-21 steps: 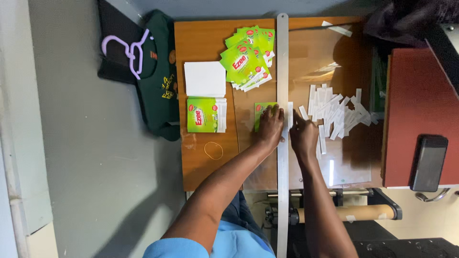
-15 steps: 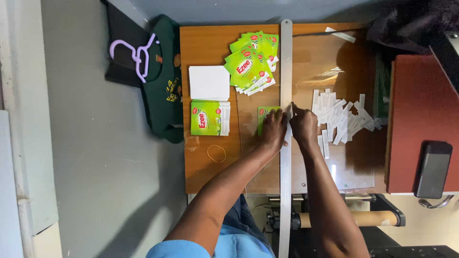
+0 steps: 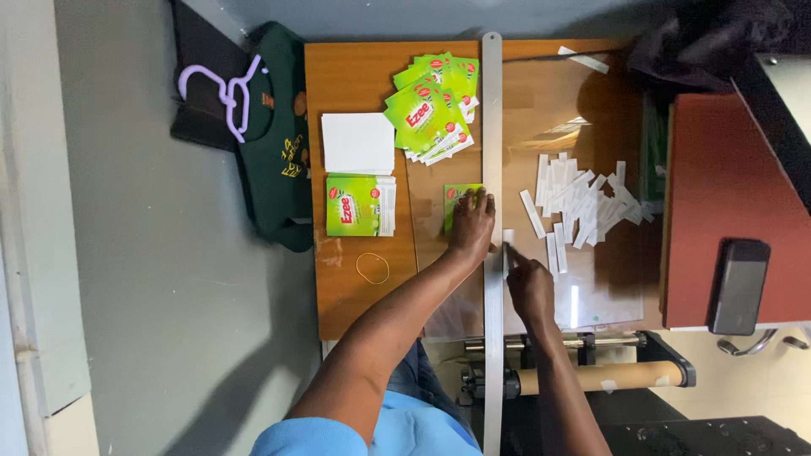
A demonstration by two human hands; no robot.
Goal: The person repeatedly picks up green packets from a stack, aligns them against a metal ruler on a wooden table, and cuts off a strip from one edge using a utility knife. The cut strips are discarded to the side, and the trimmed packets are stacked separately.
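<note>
On the wooden table (image 3: 355, 76), left of the long metal ruler (image 3: 492, 118), I log a green printed sachet (image 3: 456, 198), pinned flat under my left hand (image 3: 470, 228), fingers spread. Right of the ruler, my right hand (image 3: 528, 283) pinches one white paper strip (image 3: 508, 243). No containers seen.

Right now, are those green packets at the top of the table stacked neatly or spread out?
Spread out: the green packets lie fanned and overlapping on the table, unlike the squared white stack beside them.

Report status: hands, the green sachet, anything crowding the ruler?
Left hand flat on green sachet beside long metal ruler. Right hand pinching a white strip at ruler's edge. Cut white strips piled right, apart from ruler.
</note>
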